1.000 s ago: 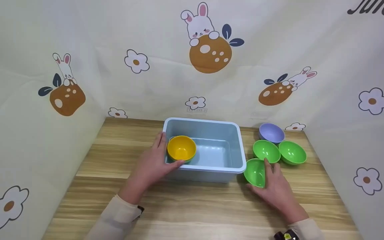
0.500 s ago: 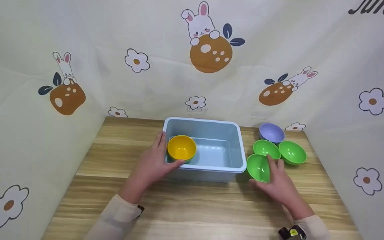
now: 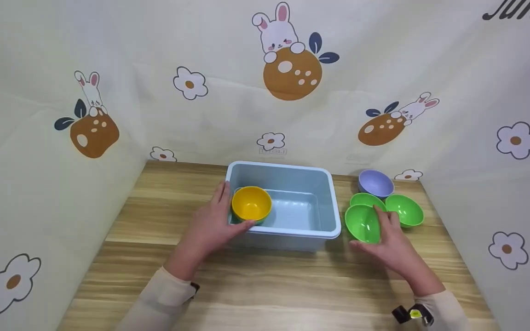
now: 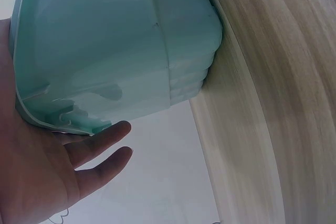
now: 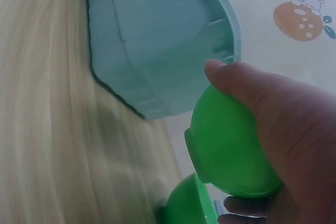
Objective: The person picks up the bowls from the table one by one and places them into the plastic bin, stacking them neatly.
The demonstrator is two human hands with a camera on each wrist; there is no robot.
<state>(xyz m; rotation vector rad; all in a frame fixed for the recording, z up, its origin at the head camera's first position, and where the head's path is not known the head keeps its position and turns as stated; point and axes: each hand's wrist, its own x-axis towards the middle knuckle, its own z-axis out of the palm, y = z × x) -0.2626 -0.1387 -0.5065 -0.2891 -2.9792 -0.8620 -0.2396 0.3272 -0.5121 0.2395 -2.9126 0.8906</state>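
Observation:
With thumb and fingers around its side, my right hand [image 3: 396, 248] grips a green bowl [image 3: 361, 225]. In the right wrist view this bowl [image 5: 231, 140] appears above the wood, tilted in the hand. It overlaps another green bowl [image 3: 366, 199] behind it in the head view. My left hand [image 3: 207, 227] rests at the left front corner of a light blue bin [image 3: 288, 233], thumb along the front rim and fingers by the left side. In the left wrist view two fingers [image 4: 105, 174] stretch out past the rim. Inside the bin, a yellow bowl [image 3: 251, 202] sits over a green edge.
A purple bowl [image 3: 375, 183] and one more green bowl [image 3: 405, 211] stand at the back right of the wooden table [image 3: 265, 285]. A printed cloth [image 3: 219, 115] hangs close behind the bin and along both sides.
My right hand has moved back and slightly right with the green bowl, which now covers part of the green bowl behind it. The left hand stays at the bin's corner.

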